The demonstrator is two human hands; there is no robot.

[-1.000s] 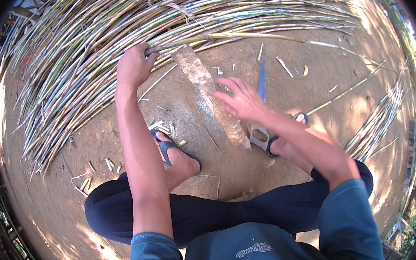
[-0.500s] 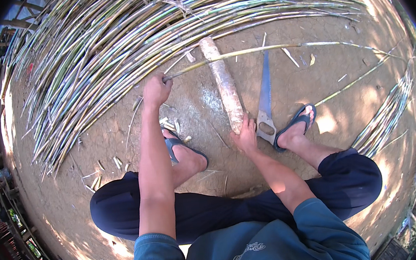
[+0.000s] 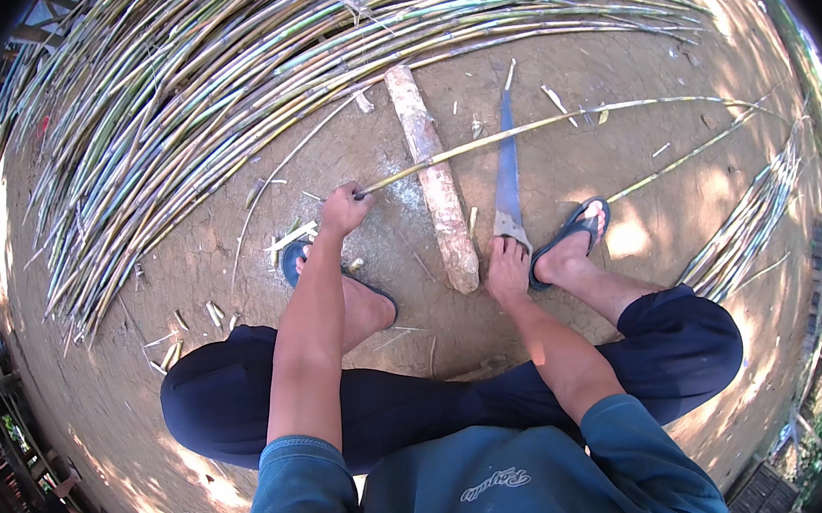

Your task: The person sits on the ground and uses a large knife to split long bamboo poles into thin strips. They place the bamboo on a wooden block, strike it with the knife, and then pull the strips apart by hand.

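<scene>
My left hand (image 3: pixel 345 209) is closed around the near end of a long, thin bamboo cane (image 3: pixel 556 120). The cane lies across a pale, rough log (image 3: pixel 435 180) and passes over the blade of a handsaw (image 3: pixel 507 163), its thin far end reaching to the right. My right hand (image 3: pixel 508 272) has its fingers curled over the saw's handle, which they mostly cover. The saw rests on the ground, blade pointing away from me, just right of the log.
A big heap of bamboo canes (image 3: pixel 247 99) spreads across the far side and left. At right lies a bundle of thinner canes (image 3: pixel 749 219). Short cut pieces (image 3: pixel 215 315) litter the dirt ground by my left foot (image 3: pixel 361 306); my right foot (image 3: pixel 569 256) stands beside the saw.
My right hand has left the log's near end and moved onto the saw handle. My left hand has come right and nearer, with the cane's held end.
</scene>
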